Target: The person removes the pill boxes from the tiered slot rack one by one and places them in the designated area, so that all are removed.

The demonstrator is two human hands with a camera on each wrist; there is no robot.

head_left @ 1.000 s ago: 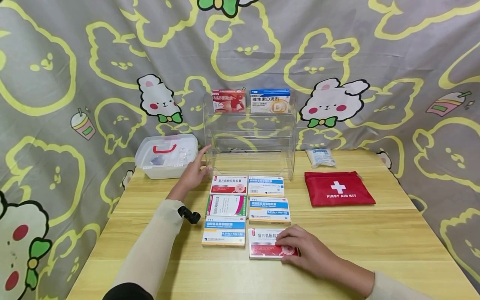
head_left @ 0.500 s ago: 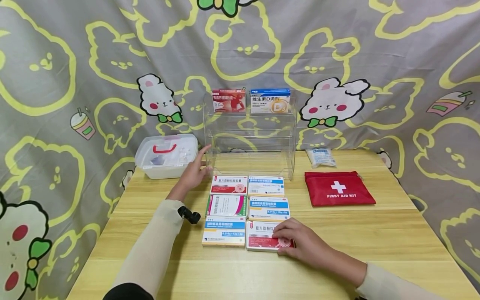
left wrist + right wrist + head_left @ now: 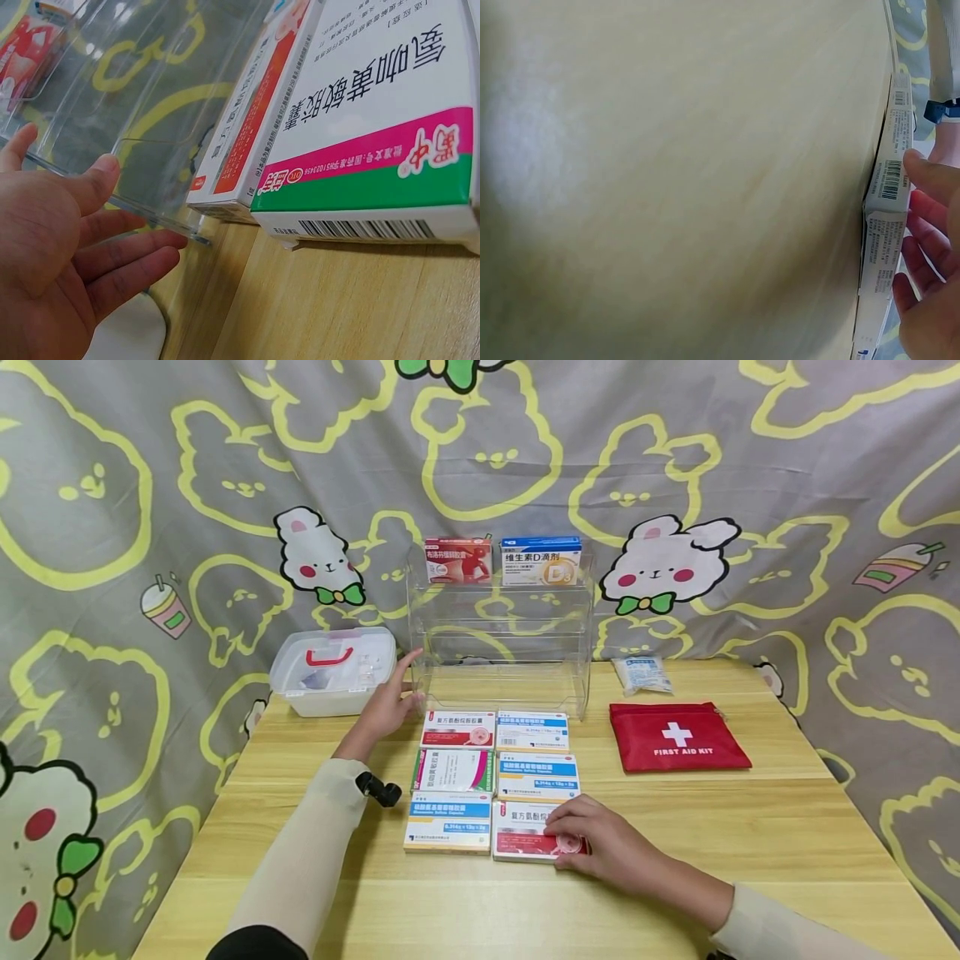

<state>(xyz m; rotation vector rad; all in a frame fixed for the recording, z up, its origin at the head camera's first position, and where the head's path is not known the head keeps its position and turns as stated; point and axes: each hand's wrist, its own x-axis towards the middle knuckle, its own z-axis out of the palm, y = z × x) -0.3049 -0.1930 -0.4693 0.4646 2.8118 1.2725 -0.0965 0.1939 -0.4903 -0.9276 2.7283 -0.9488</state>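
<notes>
My right hand (image 3: 611,847) holds the right end of a red-and-white medicine box (image 3: 517,839), thumb at its near edge and fingers over the top. This box lies flat at the near right of two columns of medicine boxes, beside a blue-and-white medicine box (image 3: 447,823). In the right wrist view, fingers (image 3: 928,238) meet the box side (image 3: 885,240). My left hand (image 3: 384,712), fingers spread, is at the left side of a clear tiered display rack (image 3: 504,703); the left wrist view shows it against the rack's edge, beside a green-and-white capsule box (image 3: 367,112).
A red box (image 3: 457,562) and a vitamin D box (image 3: 540,564) stand on the rack's top tier. Left of the rack sits a lidded plastic case (image 3: 330,693). A red first aid pouch (image 3: 678,752) and a small white packet (image 3: 642,675) lie to the right.
The right hand has slid the red-and-white box slightly away from me and left, until it lines up beside its neighbour. Over the last half second it stays put. The left hand has not moved.
</notes>
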